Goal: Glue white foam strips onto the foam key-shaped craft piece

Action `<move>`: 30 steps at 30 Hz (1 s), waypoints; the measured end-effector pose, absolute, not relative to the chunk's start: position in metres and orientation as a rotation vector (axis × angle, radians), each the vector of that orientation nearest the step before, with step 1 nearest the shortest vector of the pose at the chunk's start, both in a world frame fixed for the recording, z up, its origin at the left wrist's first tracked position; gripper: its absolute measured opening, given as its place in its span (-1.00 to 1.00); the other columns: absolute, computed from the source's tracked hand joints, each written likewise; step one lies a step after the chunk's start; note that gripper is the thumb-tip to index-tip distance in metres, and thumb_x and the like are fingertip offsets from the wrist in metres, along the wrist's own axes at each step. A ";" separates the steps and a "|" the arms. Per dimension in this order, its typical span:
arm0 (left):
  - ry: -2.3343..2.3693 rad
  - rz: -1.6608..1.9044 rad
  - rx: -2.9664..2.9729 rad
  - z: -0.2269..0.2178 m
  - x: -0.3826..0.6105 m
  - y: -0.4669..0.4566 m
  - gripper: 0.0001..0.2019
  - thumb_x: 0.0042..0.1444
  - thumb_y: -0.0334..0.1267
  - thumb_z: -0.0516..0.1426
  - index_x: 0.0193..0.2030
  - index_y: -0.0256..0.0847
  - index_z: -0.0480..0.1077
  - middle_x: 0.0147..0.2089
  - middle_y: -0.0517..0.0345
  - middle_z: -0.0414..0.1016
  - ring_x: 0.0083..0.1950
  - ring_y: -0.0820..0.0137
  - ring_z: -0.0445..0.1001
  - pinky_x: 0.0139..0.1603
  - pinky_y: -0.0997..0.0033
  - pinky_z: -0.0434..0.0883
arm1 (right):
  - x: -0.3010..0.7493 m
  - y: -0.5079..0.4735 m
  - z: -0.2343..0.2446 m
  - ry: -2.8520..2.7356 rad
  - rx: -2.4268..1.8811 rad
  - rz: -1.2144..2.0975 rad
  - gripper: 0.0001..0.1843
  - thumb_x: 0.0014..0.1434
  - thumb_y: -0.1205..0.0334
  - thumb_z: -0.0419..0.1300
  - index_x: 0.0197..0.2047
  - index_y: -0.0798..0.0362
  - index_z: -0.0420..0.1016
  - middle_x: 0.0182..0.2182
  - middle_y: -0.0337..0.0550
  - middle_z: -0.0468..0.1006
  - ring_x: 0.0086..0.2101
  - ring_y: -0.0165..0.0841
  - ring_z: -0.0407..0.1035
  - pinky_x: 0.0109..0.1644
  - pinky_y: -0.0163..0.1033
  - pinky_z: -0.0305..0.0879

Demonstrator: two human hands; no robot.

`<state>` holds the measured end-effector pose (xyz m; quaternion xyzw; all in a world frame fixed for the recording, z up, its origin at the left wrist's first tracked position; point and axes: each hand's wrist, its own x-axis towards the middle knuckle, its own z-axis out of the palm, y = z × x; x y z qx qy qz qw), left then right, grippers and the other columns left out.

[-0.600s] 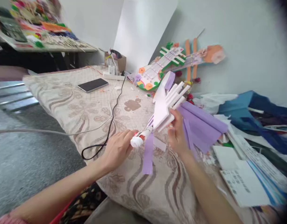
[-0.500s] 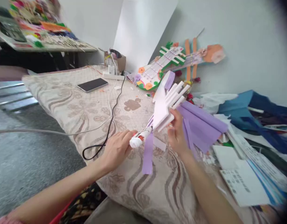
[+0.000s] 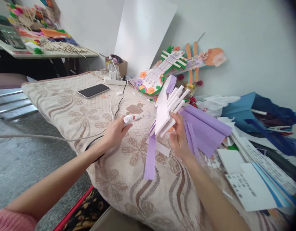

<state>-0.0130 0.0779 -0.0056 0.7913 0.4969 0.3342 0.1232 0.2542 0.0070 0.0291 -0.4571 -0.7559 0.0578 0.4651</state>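
Observation:
My left hand (image 3: 113, 133) is closed round a small white glue bottle (image 3: 131, 118) with red marks, its narrow tip pointing right. My right hand (image 3: 178, 136) grips the lower right edge of a white foam-board cutout (image 3: 162, 115) with several white bars across it. A purple crepe-paper strip (image 3: 151, 157) hangs from the cutout's lower end onto the cloth, and another purple piece curls at its top. The bottle is apart from the cutout, to its left. A small white strip (image 3: 163, 149) lies under the cutout.
A phone (image 3: 93, 90), cables and a power strip (image 3: 115, 82) lie on the patterned tablecloth (image 3: 82, 115). Decorated paper guitar shapes (image 3: 160, 72) lean at the wall. Folded purple paper (image 3: 205, 128), white boards (image 3: 251, 189) and a blue bag (image 3: 239, 106) crowd the right.
My left hand has drawn the glue bottle away from the cutout's lower end, up and to the left. My right hand keeps its hold on the cutout.

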 end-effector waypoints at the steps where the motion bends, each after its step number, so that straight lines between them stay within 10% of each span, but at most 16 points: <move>1: 1.469 0.957 2.273 -0.005 -0.011 0.091 -0.78 0.29 -0.14 0.09 -0.10 -0.24 0.40 -0.28 0.00 0.54 -0.25 0.18 0.54 -0.23 0.27 0.44 | 0.254 0.007 0.029 -1.853 -1.125 0.147 -0.38 0.38 -0.25 -0.15 0.41 -0.23 0.02 0.34 0.00 0.08 0.35 -0.03 0.04 0.22 0.16 0.35; 8: 1.372 0.967 2.240 0.001 0.013 0.173 -0.71 0.25 -0.22 0.06 0.03 -0.32 0.39 0.01 -0.15 0.51 0.10 0.07 0.50 0.15 0.06 0.42 | 0.252 0.006 0.031 -1.867 -1.140 0.131 -0.39 0.39 -0.23 -0.16 0.40 -0.23 0.02 0.34 0.00 0.09 0.36 -0.04 0.02 0.26 0.17 0.30; 22: 1.332 0.933 2.201 -0.013 0.013 0.192 -0.55 0.14 -0.08 0.20 0.09 -0.27 0.32 0.04 -0.22 0.52 0.15 -0.05 0.50 0.19 -0.10 0.44 | 0.254 0.007 0.030 -1.872 -1.108 0.122 -0.44 0.41 -0.17 -0.12 0.40 -0.24 0.03 0.33 -0.02 0.11 0.35 -0.08 0.04 0.30 0.14 0.25; 27: 1.323 1.099 2.215 -0.005 0.004 0.163 -0.20 0.14 -0.04 0.19 0.40 -0.35 -0.03 0.42 -0.46 0.11 0.47 -0.23 0.10 0.39 -0.34 0.14 | 0.254 0.006 0.033 -1.884 -1.120 0.095 -0.44 0.42 -0.17 -0.13 0.40 -0.24 0.02 0.35 -0.03 0.10 0.37 -0.09 0.02 0.33 0.15 0.21; 30: 1.168 1.467 2.279 0.018 0.005 0.122 -0.32 0.25 -0.20 0.12 0.44 -0.24 -0.06 0.53 -0.31 -0.13 0.56 -0.07 -0.14 0.50 -0.24 -0.03 | 0.252 0.005 0.035 -1.893 -1.135 0.088 -0.43 0.42 -0.18 -0.16 0.40 -0.24 0.01 0.35 -0.03 0.10 0.38 -0.09 0.00 0.36 0.17 0.18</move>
